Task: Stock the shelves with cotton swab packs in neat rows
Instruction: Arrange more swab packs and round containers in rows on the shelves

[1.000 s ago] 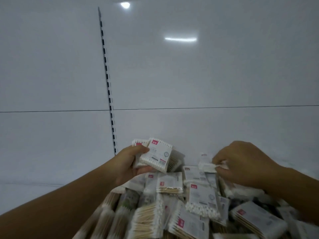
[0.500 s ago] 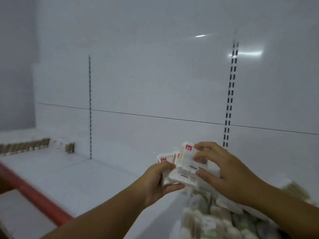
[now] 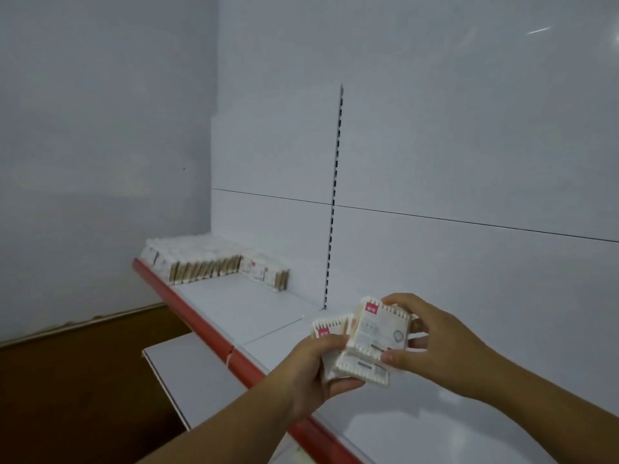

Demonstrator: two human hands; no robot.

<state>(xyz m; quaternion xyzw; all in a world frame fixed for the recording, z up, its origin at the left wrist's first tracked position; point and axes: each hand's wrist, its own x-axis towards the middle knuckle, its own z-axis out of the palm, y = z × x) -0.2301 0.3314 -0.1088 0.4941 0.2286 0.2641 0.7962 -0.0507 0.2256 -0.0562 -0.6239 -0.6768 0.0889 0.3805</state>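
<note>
Stocked rows (image 3: 201,261) at 9 o'clock, far end of the shelf (image 3: 241,306): packs stand upright, butted together against the back, so the bare run beside them looks like the next slot. Red front strip (image 3: 187,316) gives the edge to line up to. Left hand (image 3: 310,373) at 6 o'clock cups a small stack of packs (image 3: 375,339) from below, fingers curled round it. Right hand (image 3: 438,343) at 4 o'clock pinches the front pack top and bottom, probably squaring the stack or peeling one off. The stack is held above the shelf, not set down.
</note>
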